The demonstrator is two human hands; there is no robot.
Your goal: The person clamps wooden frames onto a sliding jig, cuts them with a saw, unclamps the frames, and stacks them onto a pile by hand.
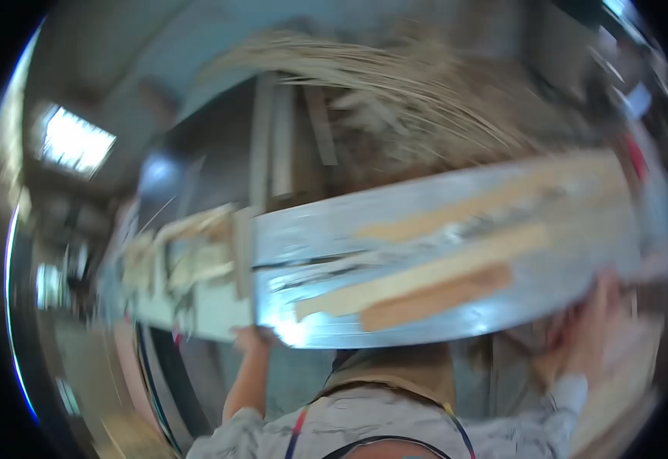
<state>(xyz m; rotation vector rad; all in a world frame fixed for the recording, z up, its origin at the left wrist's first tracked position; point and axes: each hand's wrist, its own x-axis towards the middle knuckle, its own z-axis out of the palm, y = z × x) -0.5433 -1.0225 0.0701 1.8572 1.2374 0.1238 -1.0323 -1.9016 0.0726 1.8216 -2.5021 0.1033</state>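
A long silvery metal surface [441, 325] spans the view in front of my body, with tan wooden strips [433, 271] and a darker brown strip [437, 297] lying on it. My left hand [254, 336] is at the near left corner of this surface, its fingers partly hidden at the edge. Near the right end of the surface is my right hand [590, 314], smeared by motion. Whether either hand grips the edge cannot be made out. Left of the metal surface, pale wooden pieces [196, 252] lie on a light surface.
Beyond the metal surface is a heap of thin pale strips [395, 84]. Upright boards [273, 145] stand beside a dark panel [211, 153]. A bright window [78, 141] is at the upper left. Cables [154, 382] hang at the lower left.
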